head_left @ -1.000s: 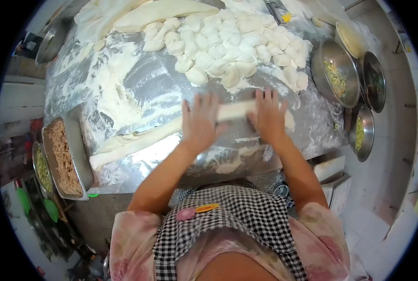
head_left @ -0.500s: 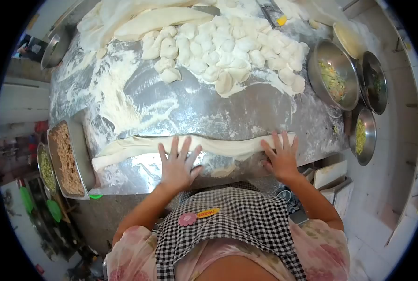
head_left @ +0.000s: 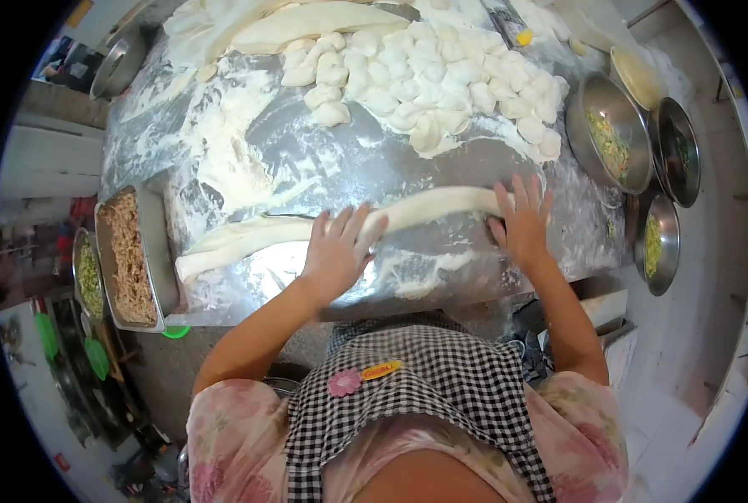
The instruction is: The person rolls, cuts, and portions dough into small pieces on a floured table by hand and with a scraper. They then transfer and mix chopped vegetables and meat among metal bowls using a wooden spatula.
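A long pale roll of dough lies across the near part of the floured metal table, its left end flatter and wider. My left hand rests on the middle of the roll with its fingers spread. At the roll's right end my right hand touches the dough, fingers apart. Neither hand is closed round anything. Beyond the roll lie many small flattened dough pieces dusted with flour, and behind them a thick length of dough.
A metal tray of brownish filling stands at the table's left edge, beside a bowl of green filling. Metal bowls stand at the right, one holding chopped vegetables, another green filling. A yellow object lies at the back.
Since half a second ago, both hands have moved forward, away from my body, and the roll's middle and right part has shifted forward with them. Earlier, the hands had come back toward the near edge.
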Demonstrator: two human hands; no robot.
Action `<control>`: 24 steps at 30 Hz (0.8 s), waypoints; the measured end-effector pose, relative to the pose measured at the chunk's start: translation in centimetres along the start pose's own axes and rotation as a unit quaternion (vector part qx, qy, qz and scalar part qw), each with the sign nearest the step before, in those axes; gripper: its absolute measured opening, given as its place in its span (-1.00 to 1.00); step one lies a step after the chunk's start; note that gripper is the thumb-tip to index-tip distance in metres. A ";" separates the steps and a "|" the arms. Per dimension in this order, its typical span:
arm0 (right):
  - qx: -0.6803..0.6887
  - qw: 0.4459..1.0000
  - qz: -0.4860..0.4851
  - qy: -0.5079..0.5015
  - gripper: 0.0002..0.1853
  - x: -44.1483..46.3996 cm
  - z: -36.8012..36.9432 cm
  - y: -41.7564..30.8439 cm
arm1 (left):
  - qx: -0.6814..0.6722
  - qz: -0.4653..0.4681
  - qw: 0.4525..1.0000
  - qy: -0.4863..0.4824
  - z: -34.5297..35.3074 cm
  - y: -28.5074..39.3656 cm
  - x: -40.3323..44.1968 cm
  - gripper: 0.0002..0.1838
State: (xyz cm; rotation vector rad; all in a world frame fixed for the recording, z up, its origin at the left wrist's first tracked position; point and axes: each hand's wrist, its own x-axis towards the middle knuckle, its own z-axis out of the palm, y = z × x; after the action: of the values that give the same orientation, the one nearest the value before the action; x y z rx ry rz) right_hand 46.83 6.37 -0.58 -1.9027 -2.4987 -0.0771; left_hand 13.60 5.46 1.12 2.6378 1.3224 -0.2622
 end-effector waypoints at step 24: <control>0.050 0.992 0.118 -0.020 -0.34 -1.2 -1.0 -2.4 | -0.151 0.153 0.967 0.135 0.4 2.1 3.7 -0.25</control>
State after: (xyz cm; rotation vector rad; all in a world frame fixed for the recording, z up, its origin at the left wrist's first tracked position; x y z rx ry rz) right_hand 44.81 4.57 0.25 -2.1594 -2.2315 0.0859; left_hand 17.47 6.95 0.05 2.6207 0.9057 0.3265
